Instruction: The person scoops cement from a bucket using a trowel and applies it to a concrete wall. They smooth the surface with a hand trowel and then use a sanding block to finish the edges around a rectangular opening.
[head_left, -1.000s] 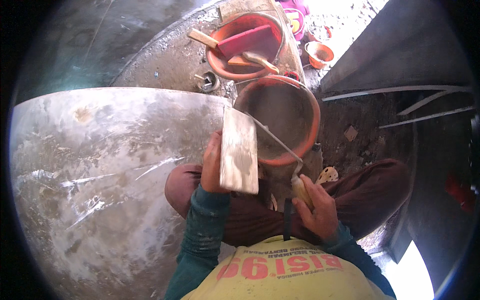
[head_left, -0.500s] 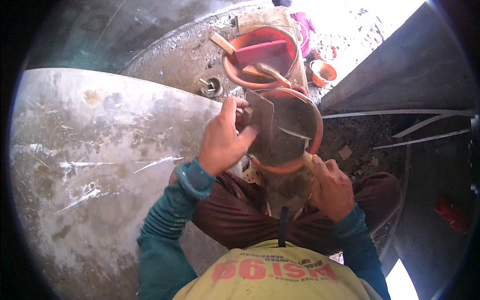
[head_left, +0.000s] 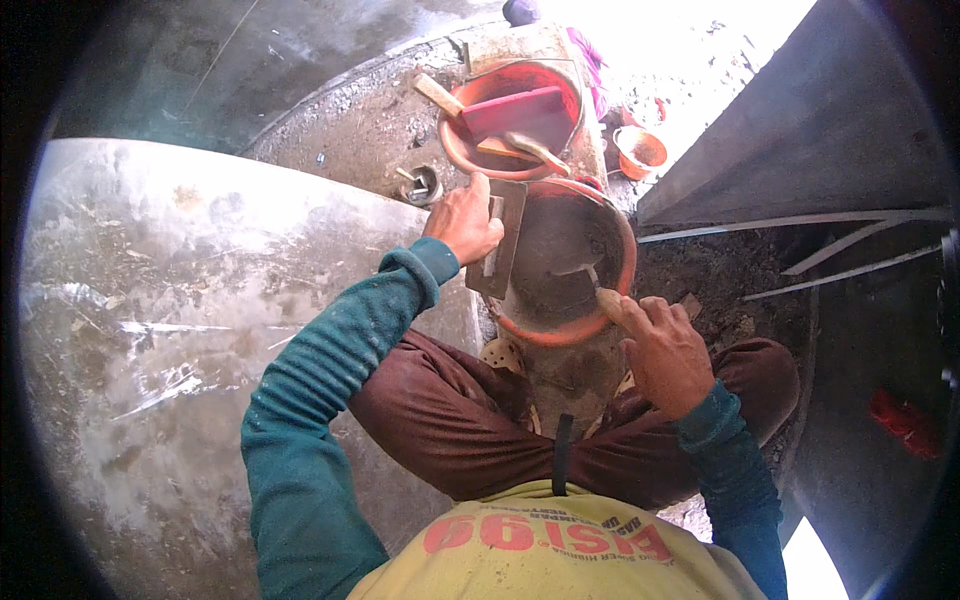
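My left hand is closed round the handle of a flat rectangular plastering trowel, its plate tilted over the left rim of an orange tub. Grey wet mortar lies in this tub. My right hand grips the wooden handle of a small trowel at the tub's near right rim. The small trowel's blade reaches into the mortar and is partly covered by it.
Behind stands a second orange tub holding a red float and a wooden-handled tool. A small pot and an orange bucket flank it. A pale smooth slab rises at left. Another person is at the back.
My left hand and the plastering trowel have moved slightly left, and the plate has turned. The small trowel's blade has shifted left and sunk deeper into the mortar.
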